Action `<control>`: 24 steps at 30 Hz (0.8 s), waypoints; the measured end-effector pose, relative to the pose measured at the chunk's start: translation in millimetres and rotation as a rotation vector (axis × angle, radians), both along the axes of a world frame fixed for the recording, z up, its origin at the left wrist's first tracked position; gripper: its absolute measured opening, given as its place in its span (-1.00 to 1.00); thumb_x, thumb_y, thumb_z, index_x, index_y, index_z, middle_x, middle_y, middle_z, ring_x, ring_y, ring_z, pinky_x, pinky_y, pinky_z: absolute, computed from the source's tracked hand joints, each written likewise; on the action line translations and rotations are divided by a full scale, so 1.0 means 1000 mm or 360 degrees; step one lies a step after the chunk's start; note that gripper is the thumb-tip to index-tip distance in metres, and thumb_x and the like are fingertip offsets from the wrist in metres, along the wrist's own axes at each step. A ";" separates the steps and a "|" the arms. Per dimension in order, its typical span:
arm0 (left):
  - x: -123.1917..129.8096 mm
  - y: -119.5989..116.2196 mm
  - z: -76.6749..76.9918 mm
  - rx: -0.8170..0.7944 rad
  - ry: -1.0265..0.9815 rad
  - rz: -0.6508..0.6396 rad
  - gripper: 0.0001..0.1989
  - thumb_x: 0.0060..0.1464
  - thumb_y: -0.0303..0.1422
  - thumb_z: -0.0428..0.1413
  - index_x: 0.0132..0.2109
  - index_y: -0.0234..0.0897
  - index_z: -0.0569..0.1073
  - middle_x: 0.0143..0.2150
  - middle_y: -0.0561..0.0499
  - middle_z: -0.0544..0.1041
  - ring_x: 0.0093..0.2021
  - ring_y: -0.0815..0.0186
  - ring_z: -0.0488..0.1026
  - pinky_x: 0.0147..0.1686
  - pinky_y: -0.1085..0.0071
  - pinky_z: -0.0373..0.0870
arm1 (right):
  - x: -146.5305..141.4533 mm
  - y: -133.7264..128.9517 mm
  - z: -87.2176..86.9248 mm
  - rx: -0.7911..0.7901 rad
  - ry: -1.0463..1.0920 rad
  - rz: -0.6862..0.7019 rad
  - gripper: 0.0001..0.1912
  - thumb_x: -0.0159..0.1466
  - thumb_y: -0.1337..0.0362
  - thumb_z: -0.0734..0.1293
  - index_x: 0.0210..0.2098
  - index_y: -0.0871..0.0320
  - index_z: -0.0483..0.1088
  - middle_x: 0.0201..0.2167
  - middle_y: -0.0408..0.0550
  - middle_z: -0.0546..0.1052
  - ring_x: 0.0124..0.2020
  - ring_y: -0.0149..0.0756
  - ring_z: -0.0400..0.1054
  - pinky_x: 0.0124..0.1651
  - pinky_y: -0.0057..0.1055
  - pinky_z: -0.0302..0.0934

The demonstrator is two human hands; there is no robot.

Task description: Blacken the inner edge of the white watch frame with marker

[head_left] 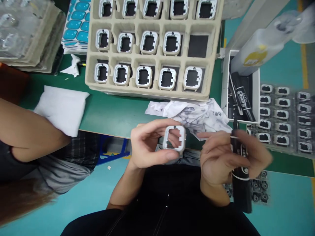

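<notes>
My left hand (147, 144) holds a small silver square frame (174, 139) with an open middle, pinched between thumb and fingers over my lap. My right hand (221, 157) grips a black marker pen (240, 170), held upright beside the frame; the hand is blurred. Just beyond both hands lies an ink-stained white cloth (192, 114) on the green table edge. Further back, a beige pulp tray (152, 88) holds rows of the same silver frames, with one pocket at the right holding only a black pad.
A white box (225, 85) with black markers sits at right, beside clear trays of small black-and-silver parts (283, 118). A white folded pad (61, 108) lies at left. Another person's arm (29, 131) reaches in from the left. Blue sticker sheets (77, 23) and stacked plastic trays (27, 32) sit behind.
</notes>
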State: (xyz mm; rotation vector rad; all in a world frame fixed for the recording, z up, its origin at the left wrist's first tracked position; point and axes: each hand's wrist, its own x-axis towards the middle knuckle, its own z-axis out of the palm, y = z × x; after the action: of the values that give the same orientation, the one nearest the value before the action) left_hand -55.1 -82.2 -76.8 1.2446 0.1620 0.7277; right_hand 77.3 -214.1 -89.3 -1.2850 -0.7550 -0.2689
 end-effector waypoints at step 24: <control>-0.001 0.007 -0.010 -0.0093 -0.0055 0.0062 -0.61 0.66 -0.25 0.31 0.49 -0.15 0.60 0.26 -0.16 0.80 0.13 0.08 0.86 0.00 0.33 0.87 | -0.001 0.010 0.021 -0.0945 -0.0800 -0.0230 -0.59 0.54 0.46 0.59 0.27 0.17 0.45 0.34 0.24 0.71 0.27 0.08 0.72 0.32 0.05 0.53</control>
State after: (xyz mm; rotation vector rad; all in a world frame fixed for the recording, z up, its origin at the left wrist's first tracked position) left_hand -55.7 -74.9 -86.9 1.1752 0.1784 0.7726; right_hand 76.2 -204.2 -68.6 -1.8690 -1.2296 -0.5222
